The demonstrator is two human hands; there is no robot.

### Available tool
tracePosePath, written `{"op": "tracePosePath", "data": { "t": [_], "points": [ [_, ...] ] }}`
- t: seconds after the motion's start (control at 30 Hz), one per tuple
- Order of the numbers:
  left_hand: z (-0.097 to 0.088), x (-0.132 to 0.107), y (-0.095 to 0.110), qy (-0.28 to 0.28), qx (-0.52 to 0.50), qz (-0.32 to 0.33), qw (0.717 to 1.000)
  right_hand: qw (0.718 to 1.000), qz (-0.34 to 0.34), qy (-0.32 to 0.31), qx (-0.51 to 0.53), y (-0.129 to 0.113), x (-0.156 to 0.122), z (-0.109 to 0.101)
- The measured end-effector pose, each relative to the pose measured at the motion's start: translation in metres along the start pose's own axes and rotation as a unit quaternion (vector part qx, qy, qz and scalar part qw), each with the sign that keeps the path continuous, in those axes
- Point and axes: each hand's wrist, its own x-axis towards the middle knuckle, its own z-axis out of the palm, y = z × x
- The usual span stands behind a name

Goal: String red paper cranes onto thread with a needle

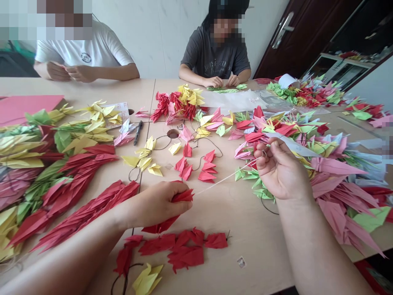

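My left hand (pixel 159 203) is closed on a red paper crane (pixel 181 196) just above the wooden table (pixel 233 209). A thin pale string (pixel 224 178) runs taut from that crane up to my right hand (pixel 278 168), whose fingers pinch the string's end; whether a needle is there I cannot make out. A string of red cranes (pixel 76 217) trails left from my left hand. More loose red cranes (pixel 181 248) lie in front of me near the table's edge.
Heaps of strung cranes in red, yellow, green and pink cover the left (pixel 37 164) and right (pixel 337 176) sides. A black pen (pixel 138 132) and loose cranes on dark cord (pixel 196 164) lie mid-table. Two people sit opposite, their hands (pixel 70 73) (pixel 222 80) folding paper. A dark door (pixel 294 32) stands behind.
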Motion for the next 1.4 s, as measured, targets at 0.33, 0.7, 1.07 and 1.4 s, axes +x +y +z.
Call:
{"op": "tracePosePath", "data": {
  "t": [0.33, 0.7, 1.07, 1.4],
  "points": [
    [0.0, 0.006, -0.012, 0.037, -0.157, -0.007, 0.987, 1.0, 0.0, -0.002, 0.004, 0.0, 0.002, 0.0],
    [0.011, -0.016, 0.008, -0.014, 0.151, -0.023, 0.988, 1.0, -0.011, 0.0, -0.012, -0.004, 0.005, -0.006],
    [0.027, -0.032, -0.004, 0.071, 0.165, -0.034, 0.983, 0.994, -0.033, -0.062, -0.088, 0.002, -0.022, 0.018],
    [0.039, -0.035, -0.011, 0.184, 0.179, 0.043, 0.965, 0.794, -0.086, -0.36, -0.483, 0.055, -0.06, 0.04]
  ]
}}
